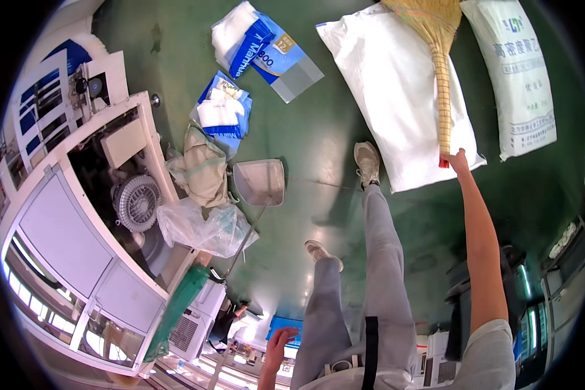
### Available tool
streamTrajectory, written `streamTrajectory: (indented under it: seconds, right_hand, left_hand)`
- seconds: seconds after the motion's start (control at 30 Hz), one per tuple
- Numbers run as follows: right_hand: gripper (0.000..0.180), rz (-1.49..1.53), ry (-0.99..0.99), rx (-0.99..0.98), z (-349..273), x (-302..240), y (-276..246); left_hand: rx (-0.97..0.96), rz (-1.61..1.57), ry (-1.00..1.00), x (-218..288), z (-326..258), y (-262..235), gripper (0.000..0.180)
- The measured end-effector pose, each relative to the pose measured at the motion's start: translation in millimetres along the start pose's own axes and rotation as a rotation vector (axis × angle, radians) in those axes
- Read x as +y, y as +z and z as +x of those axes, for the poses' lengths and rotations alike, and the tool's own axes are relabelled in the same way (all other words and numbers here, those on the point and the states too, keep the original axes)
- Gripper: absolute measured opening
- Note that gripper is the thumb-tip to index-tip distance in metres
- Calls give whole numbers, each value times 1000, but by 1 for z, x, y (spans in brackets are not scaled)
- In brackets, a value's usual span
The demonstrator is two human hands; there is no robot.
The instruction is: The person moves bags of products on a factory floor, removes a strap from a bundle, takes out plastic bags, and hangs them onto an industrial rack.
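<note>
At the right, my right arm stretches forward, and my right hand (457, 161) is closed at the end of a straw broom's handle, by its red tip. The straw broom (441, 84) lies across or just over a large white sack (396, 97) on the floor, its bristles at the top edge; whether it touches the sack, I cannot tell. My left hand (281, 343) hangs low near the bottom edge beside my left leg, fingers loosely bent and nothing seen in it.
Another printed white sack (520, 84) lies at the far right. Left of my feet are a long-handled dustpan (260, 181), a beige cloth bundle (201, 166), clear plastic (208, 227) and blue-and-white packaging (283, 62). A machine (78, 221) with an exposed blower fills the left side.
</note>
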State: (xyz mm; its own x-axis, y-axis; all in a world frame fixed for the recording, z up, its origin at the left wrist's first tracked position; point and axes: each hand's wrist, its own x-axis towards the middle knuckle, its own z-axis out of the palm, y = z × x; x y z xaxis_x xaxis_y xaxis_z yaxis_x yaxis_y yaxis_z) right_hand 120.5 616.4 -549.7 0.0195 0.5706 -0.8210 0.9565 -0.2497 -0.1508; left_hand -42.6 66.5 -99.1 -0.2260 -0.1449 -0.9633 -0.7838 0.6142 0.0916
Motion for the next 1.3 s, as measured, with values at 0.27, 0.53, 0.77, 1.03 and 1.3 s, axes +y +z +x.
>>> streamTrajectory:
  seconds: [0.27,0.53,0.77,1.03,1.3]
  right_hand:
    - [73,139,91,-317,-20,14,46]
    - [89,42,166,-36,5,28,82]
    - [18,506,-23,-106,-78,-66,107]
    - [13,514,-111,-109,-214,-91,49]
    - [25,-125,-292,-352,-486,-126,23]
  left_hand:
    - [-99,142,-34,17,-24,-5,26]
    - [315,523,262,5,57,-99,46]
    - [912,768,415,-87,140,-235,78]
    - [405,211,287,-30,204,-218,33]
    - [399,204,469,-99,193,-254,23]
